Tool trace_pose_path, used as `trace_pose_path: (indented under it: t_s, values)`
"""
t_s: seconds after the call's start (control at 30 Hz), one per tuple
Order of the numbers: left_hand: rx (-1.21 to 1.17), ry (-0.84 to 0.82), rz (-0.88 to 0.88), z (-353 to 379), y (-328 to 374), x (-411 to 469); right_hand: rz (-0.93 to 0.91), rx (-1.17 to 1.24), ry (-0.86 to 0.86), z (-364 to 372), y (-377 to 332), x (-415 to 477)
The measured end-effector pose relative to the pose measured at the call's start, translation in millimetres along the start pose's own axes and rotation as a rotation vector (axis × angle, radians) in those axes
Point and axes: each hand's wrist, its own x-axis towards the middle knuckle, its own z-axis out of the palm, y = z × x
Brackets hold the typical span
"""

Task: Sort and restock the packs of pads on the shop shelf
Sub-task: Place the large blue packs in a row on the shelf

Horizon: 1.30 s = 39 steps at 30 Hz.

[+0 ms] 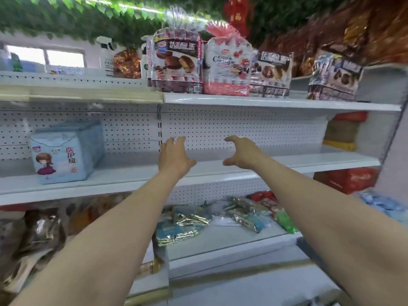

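White metal shelving fills the view, backed by a pegboard panel dotted with small holes. On the middle shelf, far to the left, a light-blue pack of pads stands upright, with a cartoon girl in a purple dress and red characters on its front. More of the same blue wrapping runs back from it toward the pegboard.

Both bare arms reach forward over this shelf. The left hand is level with the seam between the two shelf bays, its fingers spread and nearly straight and its thumb out to the right. It holds nothing. The right hand is near it but apart, with the fingers bent in a loose, wide claw and the thumb pointing toward the left hand. It grips nothing either. Whether either hand touches the shelf cannot be told. Both are well apart from the pack of pads.

On the top shelf stand brown packs of chocolate pies, a pink pie pack beside them, and a white spray bottle further left. Foil snack packets lie scattered on the lower shelf. A red box sits at the right, under the middle shelf. Green leaves hang overhead.
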Motion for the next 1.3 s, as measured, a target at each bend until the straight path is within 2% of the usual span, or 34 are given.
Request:
trace_pose_path:
  t_s: [0.23,0.53,0.97,1.3]
  values:
    - [0.003,-0.122,0.121,92.3,104.5,-30.3,0.191,-0.031,0.023,-44.3,139.5,-55.0]
    - [-0.035,-0.261,0.288,209.6,221.0,-22.7,0.387,-0.086,0.079,-91.5,278.9,-86.9]
    - [-0.173,-0.405,0.382,412.8,384.3,33.7,0.625,-0.126,0.146,-131.1,498.7,-47.6]
    - [-0.162,-0.466,0.433,549.3,491.1,48.8,0.700,-0.113,0.151,-148.5,666.6,-27.7]
